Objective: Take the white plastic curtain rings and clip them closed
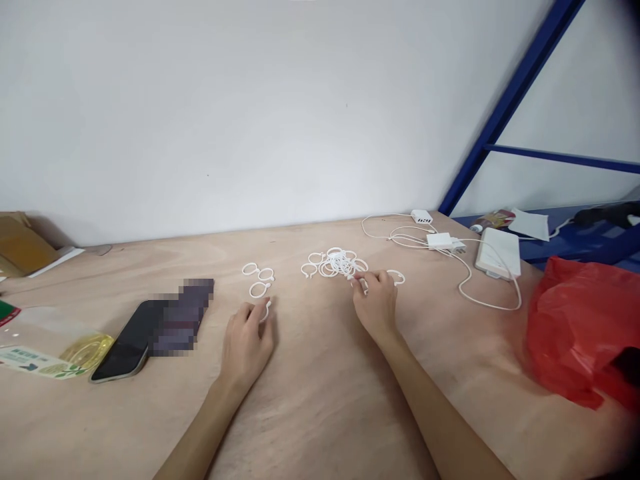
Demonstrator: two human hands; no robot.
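Left of the frame's centre, the fingers of the left hand [246,343] curl over a white ring [268,310], just below three loose rings [259,270]; right of centre, those of the right hand [377,307] bend at the edge of a ring pile [342,263]. Whether either hand grips one, I cannot tell. On the surface [310,373], rings this thin seem best parted singly, by the band.

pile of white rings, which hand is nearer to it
Right: the right hand is at the near right edge of the pile; the left hand is off to its left, beside loose rings.
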